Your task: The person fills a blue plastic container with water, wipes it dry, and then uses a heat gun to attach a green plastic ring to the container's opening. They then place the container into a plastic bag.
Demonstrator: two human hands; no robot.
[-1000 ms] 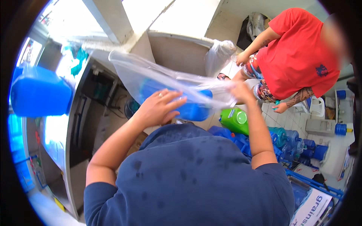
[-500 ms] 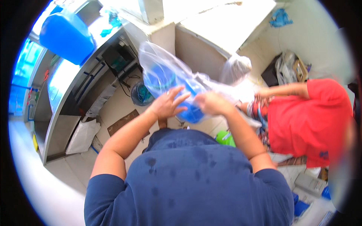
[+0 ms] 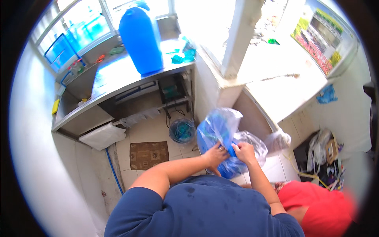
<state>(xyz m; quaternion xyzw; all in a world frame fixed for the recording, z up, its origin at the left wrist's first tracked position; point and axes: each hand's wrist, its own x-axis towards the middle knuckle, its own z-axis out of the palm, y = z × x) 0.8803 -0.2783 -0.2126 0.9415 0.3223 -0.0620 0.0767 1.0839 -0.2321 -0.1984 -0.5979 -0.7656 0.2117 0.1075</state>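
A clear plastic bag (image 3: 229, 118) hangs in front of me around a large blue plastic container, which looks like a water jug (image 3: 211, 136). My right hand (image 3: 243, 153) is closed at the middle of it, with bunched film and a blue part beside its fingertips. Against the near left side of the bag rests my left hand (image 3: 216, 157), a ring on one finger and the thumb apart from the other fingers. Loose film spreads out past my right hand. The jug's underside is hidden.
Another blue jug (image 3: 141, 43) stands on the steel counter (image 3: 114, 79) at left. Below are a bin (image 3: 182, 130) and a brown mat (image 3: 149, 155). A white counter (image 3: 284, 87) lies ahead right. Close on my right is a person in a red shirt (image 3: 316, 205).
My view has swung to the right. The bag and jug are now more upright, and my hands sit closer together on them. The red-shirted person now appears lower, nearer my right arm.
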